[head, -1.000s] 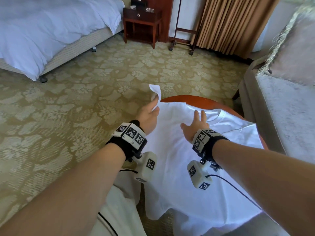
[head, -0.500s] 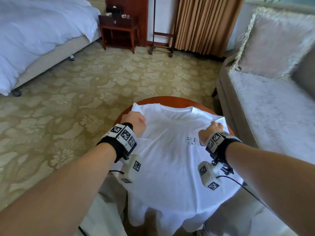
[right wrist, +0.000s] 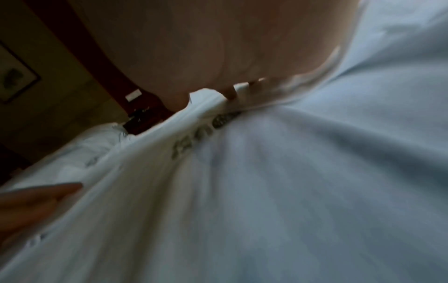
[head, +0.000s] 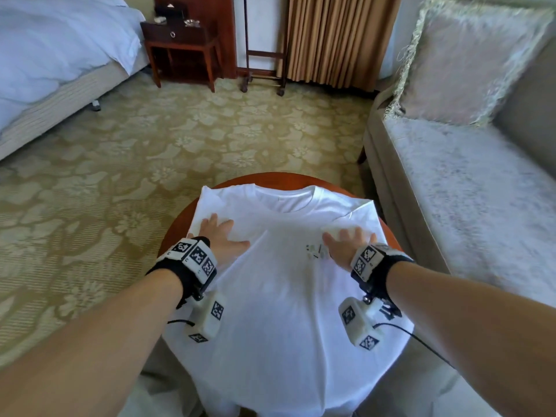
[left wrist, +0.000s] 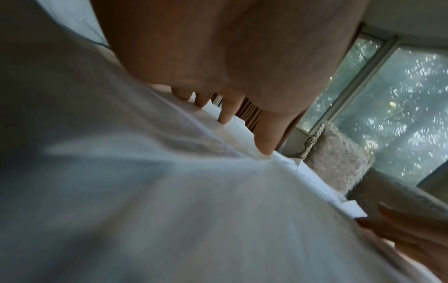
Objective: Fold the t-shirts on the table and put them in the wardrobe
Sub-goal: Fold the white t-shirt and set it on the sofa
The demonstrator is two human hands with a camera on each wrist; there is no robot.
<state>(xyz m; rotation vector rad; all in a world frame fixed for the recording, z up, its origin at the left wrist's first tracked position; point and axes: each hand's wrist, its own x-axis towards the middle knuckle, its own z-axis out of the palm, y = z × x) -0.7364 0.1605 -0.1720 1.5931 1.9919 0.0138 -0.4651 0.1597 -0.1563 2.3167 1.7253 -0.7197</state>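
A white t-shirt (head: 282, 284) is lying face up over a round wooden counter (head: 177, 233), its collar at the far edge and its hem hanging off the near edge. The left hand (head: 221, 236) and right hand (head: 346, 245) are pressing flat on its chest.

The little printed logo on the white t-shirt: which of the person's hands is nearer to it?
Right. The right hand lies flat on the t-shirt, right beside the logo; the left hand presses the opposite shoulder area.
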